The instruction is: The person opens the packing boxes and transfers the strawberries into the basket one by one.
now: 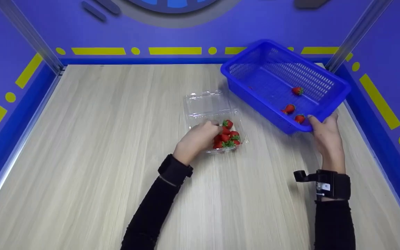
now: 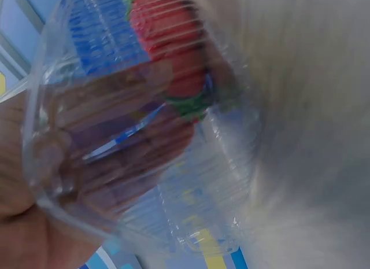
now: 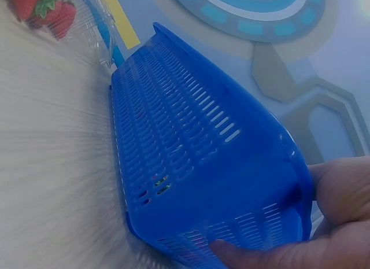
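Note:
In the head view my left hand (image 1: 201, 137) reaches into an open clear plastic clamshell box (image 1: 208, 104), its fingers bent among several strawberries (image 1: 225, 137). Through the box's see-through wall, the left wrist view has the fingers (image 2: 127, 87) around a red strawberry (image 2: 185, 78) with green leaves. At the right, my right hand (image 1: 328, 135) grips the near right corner of a blue plastic basket (image 1: 283, 121), thumb over the rim. The basket is tilted, and a few strawberries (image 1: 297, 91) lie inside it toward that corner.
A light wooden tabletop (image 1: 99, 146) lies under everything. Blue panels (image 1: 144, 31) with yellow marks close it in at the back and both sides, with metal posts (image 1: 358, 31) at the corners. The box's lid stands folded back toward the far side, next to the basket.

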The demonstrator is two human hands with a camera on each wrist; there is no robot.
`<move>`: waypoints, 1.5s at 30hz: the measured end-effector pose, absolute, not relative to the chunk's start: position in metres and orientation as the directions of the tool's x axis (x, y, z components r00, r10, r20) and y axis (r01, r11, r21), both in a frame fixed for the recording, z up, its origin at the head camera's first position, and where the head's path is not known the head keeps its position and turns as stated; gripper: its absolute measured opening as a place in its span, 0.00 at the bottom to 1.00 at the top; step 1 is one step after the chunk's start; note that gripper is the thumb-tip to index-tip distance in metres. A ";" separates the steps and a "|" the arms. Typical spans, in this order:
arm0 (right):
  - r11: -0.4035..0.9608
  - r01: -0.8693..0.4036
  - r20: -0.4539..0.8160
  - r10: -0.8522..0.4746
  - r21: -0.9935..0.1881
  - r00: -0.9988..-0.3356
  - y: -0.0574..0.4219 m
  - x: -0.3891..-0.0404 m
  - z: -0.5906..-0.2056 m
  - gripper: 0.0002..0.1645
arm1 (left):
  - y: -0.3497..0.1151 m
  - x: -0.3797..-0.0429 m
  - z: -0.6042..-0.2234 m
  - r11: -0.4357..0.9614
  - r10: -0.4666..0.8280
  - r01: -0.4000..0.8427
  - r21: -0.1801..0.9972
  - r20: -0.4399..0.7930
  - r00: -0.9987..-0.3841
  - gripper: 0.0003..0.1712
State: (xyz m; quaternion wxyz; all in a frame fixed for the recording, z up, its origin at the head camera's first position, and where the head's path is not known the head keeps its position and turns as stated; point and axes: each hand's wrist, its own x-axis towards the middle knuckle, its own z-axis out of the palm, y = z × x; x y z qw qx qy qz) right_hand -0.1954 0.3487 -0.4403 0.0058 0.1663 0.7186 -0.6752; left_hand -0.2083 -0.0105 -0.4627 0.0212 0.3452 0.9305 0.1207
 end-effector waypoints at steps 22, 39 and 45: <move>0.013 0.227 -0.219 0.217 -0.974 -0.951 0.351 -0.196 -0.439 0.46 | -0.027 -0.212 -0.447 0.771 0.550 0.566 0.291 0.143 -0.823 0.13; 0.098 0.283 -0.252 0.248 -0.954 -0.935 0.350 -0.197 -0.440 0.47 | -0.043 -0.188 -0.394 0.730 0.480 0.607 0.313 0.398 -0.782 0.04; 0.107 0.289 -0.256 0.245 -0.951 -0.935 0.350 -0.197 -0.440 0.46 | -0.042 -0.185 -0.392 0.735 0.482 0.612 0.293 0.410 -0.774 0.04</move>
